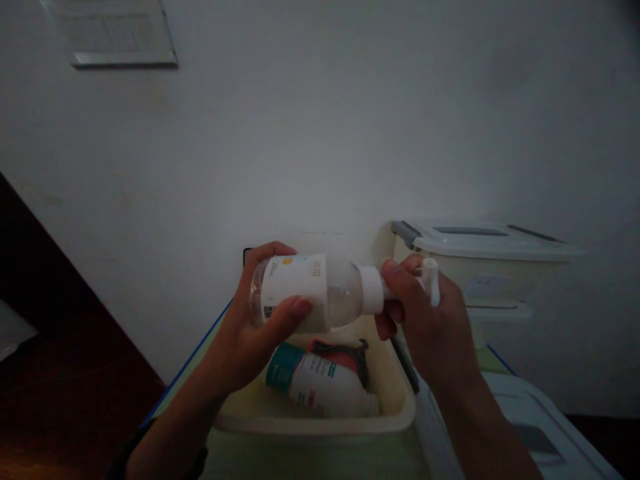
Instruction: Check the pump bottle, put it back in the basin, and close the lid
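A clear pump bottle (pixel 345 293) with a white label lies sideways in the air above an open basket. My left hand (pixel 260 313) is wrapped round its body, thumb across the label. At the neck end, my right hand (pixel 425 307) pinches the white pump head (pixel 431 280) just past the white collar (pixel 371 290). Under the bottle, the cream basket (pixel 320 427) holds a white bottle with a teal end (pixel 325 383), lying on its side. Beside that bottle is a red item with a dark braided cord (pixel 350 353), partly hidden.
A lidded storage box (pixel 495 267) stands against the wall at the right. Another pale lid (pixel 545 420) lies at the lower right, near my right forearm. The green table (pixel 370 460) has a blue edge. A framed sheet (pixel 120 33) hangs on the wall.
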A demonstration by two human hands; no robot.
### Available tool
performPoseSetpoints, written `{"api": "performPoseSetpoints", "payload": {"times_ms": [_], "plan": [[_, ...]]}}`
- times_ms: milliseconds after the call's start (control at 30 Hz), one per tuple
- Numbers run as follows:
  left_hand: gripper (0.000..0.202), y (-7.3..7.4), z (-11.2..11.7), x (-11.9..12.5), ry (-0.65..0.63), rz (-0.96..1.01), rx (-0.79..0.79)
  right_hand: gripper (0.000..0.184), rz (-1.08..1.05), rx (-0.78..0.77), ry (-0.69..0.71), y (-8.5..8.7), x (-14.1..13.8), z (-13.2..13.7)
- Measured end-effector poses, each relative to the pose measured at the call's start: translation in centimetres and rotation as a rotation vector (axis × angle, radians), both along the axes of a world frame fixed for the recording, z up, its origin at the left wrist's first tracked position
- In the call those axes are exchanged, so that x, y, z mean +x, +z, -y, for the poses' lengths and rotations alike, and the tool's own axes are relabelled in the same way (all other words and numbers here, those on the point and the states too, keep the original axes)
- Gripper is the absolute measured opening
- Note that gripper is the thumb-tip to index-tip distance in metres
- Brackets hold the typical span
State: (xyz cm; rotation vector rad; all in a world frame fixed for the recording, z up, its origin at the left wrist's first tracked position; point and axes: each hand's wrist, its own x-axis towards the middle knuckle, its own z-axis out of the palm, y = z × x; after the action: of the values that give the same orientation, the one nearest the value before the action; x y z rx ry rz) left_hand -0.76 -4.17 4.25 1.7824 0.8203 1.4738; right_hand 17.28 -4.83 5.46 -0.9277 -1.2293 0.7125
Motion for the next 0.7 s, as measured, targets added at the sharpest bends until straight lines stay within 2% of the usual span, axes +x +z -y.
{"api": "performPoseSetpoints", "payload": {"times_ms": [167, 300, 400, 467, 533, 600, 700], "plan": [[0.044, 0.4, 0.4, -0.2, 0.041, -0.062, 0.073, 0.031, -0.021, -0.051, 0.011, 0.1, -0.3, 0.3], [0.042, 0.4, 0.1, -0.7, 0.038, -0.054, 0.034, 0.034, 0.054, -0.049, 0.06, -0.5, 0.2, -0.4], [0.039, 0.5, -0.6, -1.1, 0.01, 0.011, -0.037, 0.034, 0.183, -0.047, 0.222, -0.8, 1.2, -0.9], [0.036, 0.6, -1.1, -1.5, -0.02, 0.071, -0.075, 0.042, 0.219, -0.048, 0.379, -0.9, 1.7, -0.9], [0.033, 0.6, -1.4, -1.7, -0.048, 0.115, -0.101, 0.053, 0.191, -0.06, 0.48, -0.9, 1.9, -0.8], [0.031, 0.6, -1.5, -1.8, -0.066, 0.13, -0.116, 0.059, 0.151, -0.057, 0.469, -0.9, 1.6, -0.6], [0.031, 0.4, -1.3, -1.7, -0.073, 0.121, -0.115, 0.055, 0.136, -0.028, 0.335, -1.1, 0.9, -0.4]]}}
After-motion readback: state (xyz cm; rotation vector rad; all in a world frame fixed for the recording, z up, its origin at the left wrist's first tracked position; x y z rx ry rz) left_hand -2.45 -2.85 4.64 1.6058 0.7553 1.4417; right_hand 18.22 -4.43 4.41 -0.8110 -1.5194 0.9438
